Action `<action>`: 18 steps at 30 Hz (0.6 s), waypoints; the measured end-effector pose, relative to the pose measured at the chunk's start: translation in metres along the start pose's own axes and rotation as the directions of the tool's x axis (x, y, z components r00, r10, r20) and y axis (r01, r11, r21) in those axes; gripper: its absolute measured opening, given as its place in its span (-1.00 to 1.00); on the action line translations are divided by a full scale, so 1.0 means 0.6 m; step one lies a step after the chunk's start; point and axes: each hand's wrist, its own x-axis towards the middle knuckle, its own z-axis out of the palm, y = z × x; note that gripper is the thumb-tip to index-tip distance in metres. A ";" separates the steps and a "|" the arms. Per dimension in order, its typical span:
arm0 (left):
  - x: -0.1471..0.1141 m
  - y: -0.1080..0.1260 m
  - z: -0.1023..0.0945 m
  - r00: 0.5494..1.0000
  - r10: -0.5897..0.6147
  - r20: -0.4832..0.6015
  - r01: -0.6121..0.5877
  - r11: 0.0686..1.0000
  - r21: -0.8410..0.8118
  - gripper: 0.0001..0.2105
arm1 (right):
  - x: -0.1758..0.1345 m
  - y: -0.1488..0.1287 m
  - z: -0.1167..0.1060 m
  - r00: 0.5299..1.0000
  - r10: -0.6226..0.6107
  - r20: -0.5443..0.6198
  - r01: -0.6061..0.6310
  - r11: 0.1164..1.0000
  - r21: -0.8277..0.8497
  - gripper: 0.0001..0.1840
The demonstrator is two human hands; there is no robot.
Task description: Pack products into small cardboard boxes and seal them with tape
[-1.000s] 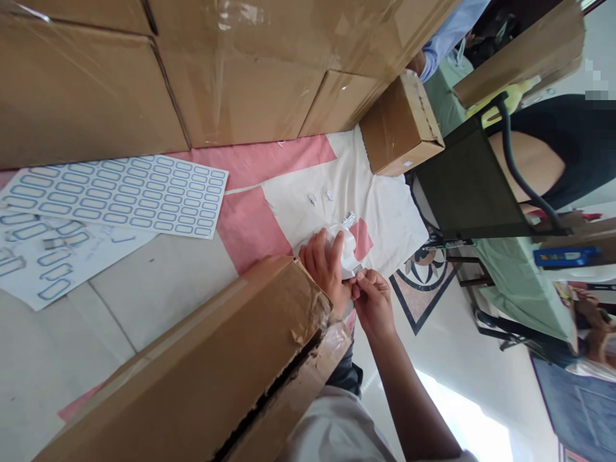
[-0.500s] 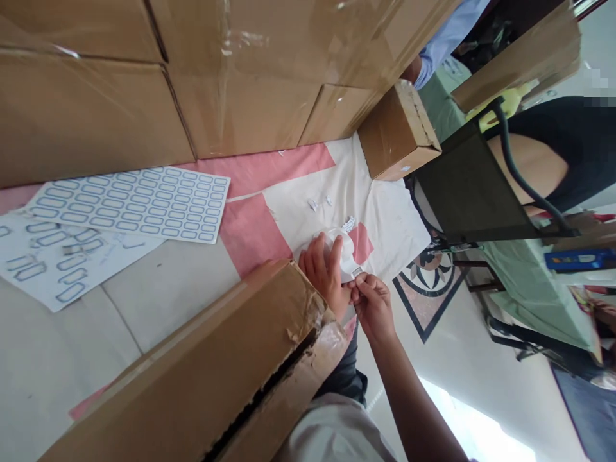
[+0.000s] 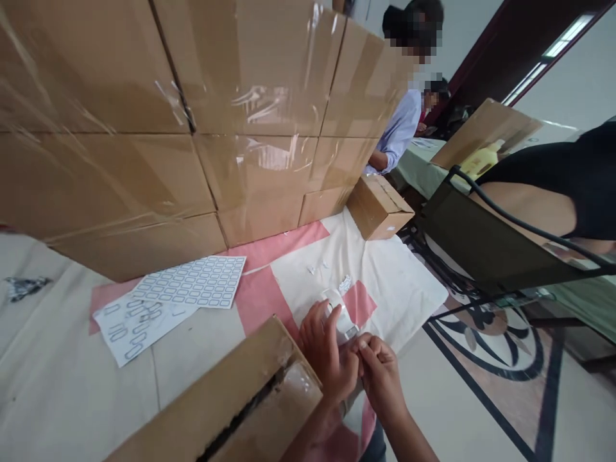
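A white rounded thing, roll-like in shape point(image 3: 342, 323), lies on the cloth-covered table near its front edge. Over its left side curl the fingers of my left hand point(image 3: 327, 359), which holds it. My right hand point(image 3: 382, 375) is closed in a pinch at the near edge of the white thing, by a small pale tab point(image 3: 353, 332). Whatever sits between those fingertips is too small to make out. Small crumpled white scraps point(image 3: 345, 283) lie just beyond the white thing.
Taped cardboard boxes point(image 3: 269, 173) form a wall at the back. An open-flapped carton point(image 3: 231, 398) stands left of my hands, and a smaller box point(image 3: 380, 208) sits behind. Label sheets point(image 3: 192, 282) lie at left. A chair point(image 3: 486, 244) and several people are around.
My view has tilted up, so more of the box wall and the people behind it show. Both hands stay at the white thing, the right still pinching at its near edge.
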 end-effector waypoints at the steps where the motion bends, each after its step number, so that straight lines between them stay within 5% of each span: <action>1: -0.001 0.003 -0.004 1.000 0.028 -0.007 -0.028 0.999 -0.033 -0.51 | 0.000 0.000 -0.003 1.000 0.007 0.023 -0.007 1.000 0.001 -0.47; 7: -0.001 0.020 -0.020 0.989 0.145 0.011 -0.144 0.987 -0.070 -0.82 | 0.006 0.002 -0.021 0.980 0.046 0.193 -0.041 0.999 -0.031 -0.49; 12: -0.006 0.014 -0.012 0.983 0.162 0.086 -0.159 0.987 -0.032 -0.86 | 0.012 0.006 -0.031 0.952 0.061 0.299 -0.086 0.994 0.071 -0.61; 18: -0.015 0.007 -0.014 0.965 0.219 0.145 -0.220 0.975 -0.015 -0.90 | 0.002 0.022 -0.033 0.958 -0.137 0.251 0.140 0.990 0.008 -0.58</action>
